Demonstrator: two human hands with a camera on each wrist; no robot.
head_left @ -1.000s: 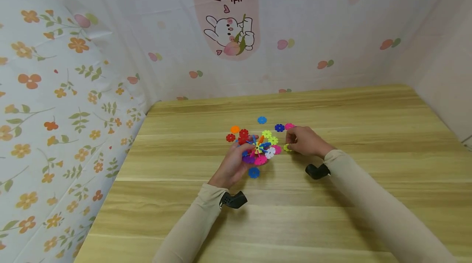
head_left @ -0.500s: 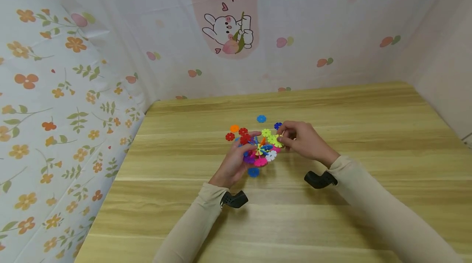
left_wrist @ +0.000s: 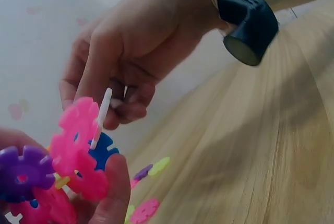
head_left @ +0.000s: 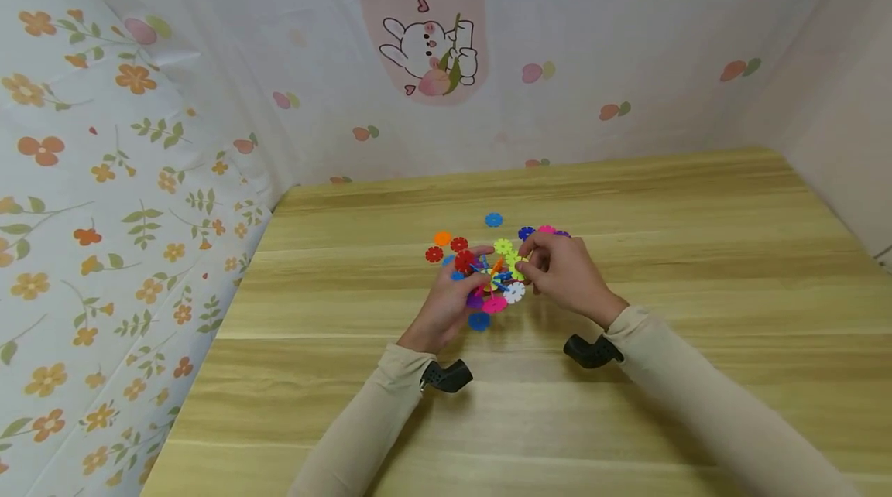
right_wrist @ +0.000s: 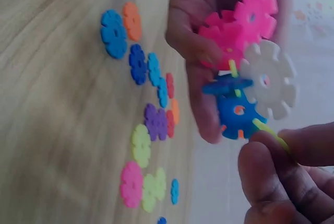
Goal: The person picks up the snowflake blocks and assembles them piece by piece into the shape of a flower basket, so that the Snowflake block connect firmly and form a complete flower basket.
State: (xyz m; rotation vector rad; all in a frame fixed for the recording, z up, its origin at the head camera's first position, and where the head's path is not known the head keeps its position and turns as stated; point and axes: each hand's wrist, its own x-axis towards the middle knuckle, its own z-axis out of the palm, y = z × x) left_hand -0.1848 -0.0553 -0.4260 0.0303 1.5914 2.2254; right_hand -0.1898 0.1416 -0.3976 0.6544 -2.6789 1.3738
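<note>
My right hand (head_left: pixel 567 274) pinches a yellow disc (right_wrist: pixel 272 135), lifted off the tabletop (head_left: pixel 530 419) since a second ago.
It meets the edge of the disc cluster (right_wrist: pixel 258 70) my left hand (head_left: pixel 443 302) still grips.

Home-like draped corner, floral cloth (head_left: pixel 132 249), rabbit-print hanging (head_left: pixel 578 25), wood-grain table (head_left: pixel 530 412)

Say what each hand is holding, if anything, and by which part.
The right hand pinches a yellow disc by its rim; the left hand holds the disc cluster by its left side, as seen in the head view.
</note>
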